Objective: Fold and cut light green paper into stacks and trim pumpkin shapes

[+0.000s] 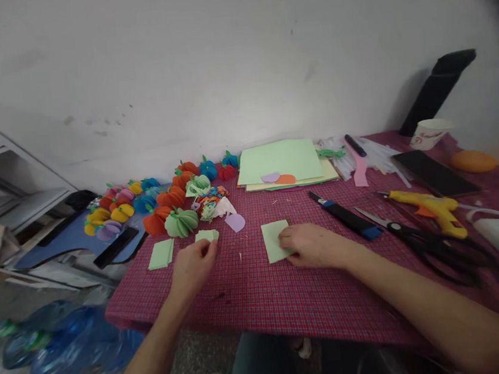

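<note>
My left hand (194, 266) is closed, thumb and fingertips pinched at the near edge of a small stack of light green paper pieces (205, 235). To its left lies another stack of light green paper rectangles (161, 254). My right hand (313, 246) has its fingers curled together over the right side of a light green paper piece (274, 238) lying on the table. Its fingertips press on that paper, and part of the paper is hidden beneath them. A purple paper cutout (235, 222) lies between and beyond the hands.
Paper pumpkins (181, 223) and paper scraps (215, 203) crowd the left. Green sheets (280, 159) lie against the wall. On the right are a utility knife (347, 218), scissors (422, 245), a yellow glue gun (432, 208), a paper cup (430, 133) and glue sticks (379, 157).
</note>
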{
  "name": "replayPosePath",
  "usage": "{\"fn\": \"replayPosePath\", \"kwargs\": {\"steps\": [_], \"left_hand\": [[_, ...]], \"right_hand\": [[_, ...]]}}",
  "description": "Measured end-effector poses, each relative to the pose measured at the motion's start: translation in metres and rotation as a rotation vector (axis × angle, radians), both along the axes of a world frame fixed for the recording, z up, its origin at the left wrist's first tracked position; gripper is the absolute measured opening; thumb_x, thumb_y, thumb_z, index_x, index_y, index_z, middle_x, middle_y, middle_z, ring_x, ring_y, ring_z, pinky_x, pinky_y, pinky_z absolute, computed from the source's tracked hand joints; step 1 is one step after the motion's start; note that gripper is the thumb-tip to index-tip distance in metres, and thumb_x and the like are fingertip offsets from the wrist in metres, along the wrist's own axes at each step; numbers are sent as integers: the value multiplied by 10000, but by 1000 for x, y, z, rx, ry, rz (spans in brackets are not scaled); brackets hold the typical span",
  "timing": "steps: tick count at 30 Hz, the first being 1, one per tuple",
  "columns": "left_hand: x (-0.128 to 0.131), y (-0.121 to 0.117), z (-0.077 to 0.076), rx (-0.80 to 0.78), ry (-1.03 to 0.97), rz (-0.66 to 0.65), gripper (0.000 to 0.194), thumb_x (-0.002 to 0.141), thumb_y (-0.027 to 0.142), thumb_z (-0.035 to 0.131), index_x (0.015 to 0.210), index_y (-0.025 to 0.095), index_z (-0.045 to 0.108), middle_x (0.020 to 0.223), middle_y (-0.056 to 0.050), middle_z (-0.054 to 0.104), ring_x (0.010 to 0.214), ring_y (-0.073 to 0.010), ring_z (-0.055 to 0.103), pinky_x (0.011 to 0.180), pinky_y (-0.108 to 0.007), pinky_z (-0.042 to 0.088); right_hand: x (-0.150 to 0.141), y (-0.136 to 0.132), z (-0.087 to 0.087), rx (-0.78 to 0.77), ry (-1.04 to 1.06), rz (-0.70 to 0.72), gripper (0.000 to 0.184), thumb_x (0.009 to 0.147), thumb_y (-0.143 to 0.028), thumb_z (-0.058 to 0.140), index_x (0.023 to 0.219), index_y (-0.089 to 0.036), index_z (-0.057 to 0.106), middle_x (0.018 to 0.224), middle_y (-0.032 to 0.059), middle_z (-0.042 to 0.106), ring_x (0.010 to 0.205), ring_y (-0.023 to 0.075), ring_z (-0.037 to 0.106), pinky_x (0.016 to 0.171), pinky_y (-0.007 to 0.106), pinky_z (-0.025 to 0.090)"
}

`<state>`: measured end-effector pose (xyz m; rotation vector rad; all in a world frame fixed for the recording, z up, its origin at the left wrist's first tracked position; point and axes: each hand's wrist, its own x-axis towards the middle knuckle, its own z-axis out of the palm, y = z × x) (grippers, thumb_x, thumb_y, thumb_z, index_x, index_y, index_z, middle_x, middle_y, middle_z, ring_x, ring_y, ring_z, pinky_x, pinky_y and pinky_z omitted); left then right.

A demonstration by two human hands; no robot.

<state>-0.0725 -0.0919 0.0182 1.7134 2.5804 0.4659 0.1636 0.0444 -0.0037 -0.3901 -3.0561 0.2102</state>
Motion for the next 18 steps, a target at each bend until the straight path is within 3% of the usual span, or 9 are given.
{"fn": "replayPosePath", "kwargs": {"steps": [4,8,12,15,18], "left_hand": [[37,23,4,30,24,-153,441,810,434,289,580,161,547,520,-3,502,481,-95,376,499,-236,174],[62,45,6,44,-17,-264,446,810,433,297,594,158,574,511,-6,503,462,-91,354,495,-243,164],[70,67,7,124,-113,-273,497,793,489,303,553,147,571,497,-16,507,467,-98,381,490,-240,187],[70,82,6,196,-346,-264,541,770,547,299,548,142,580,473,-25,525,462,-110,432,487,-233,235],[69,96,-1,74,-776,-243,627,724,639,262,574,126,591,441,-46,545,389,-111,459,441,-226,278]], "right_hand": [[-5,-5,-5,135,15,-5,233,794,-170,373,748,-126,597,765,80,623,723,181,568,661,275,373],[-5,4,-9,74,8,-66,240,807,-190,366,741,-160,595,759,59,641,692,164,581,601,245,353],[-1,14,-5,31,94,-258,251,818,-265,374,784,-176,607,766,58,647,698,165,582,602,246,352],[4,22,2,3,278,-444,303,831,-325,353,791,-178,616,761,60,640,691,166,574,610,254,368],[11,29,10,-9,537,-613,299,834,-306,343,877,-185,612,829,63,637,733,176,570,638,274,400]]}}
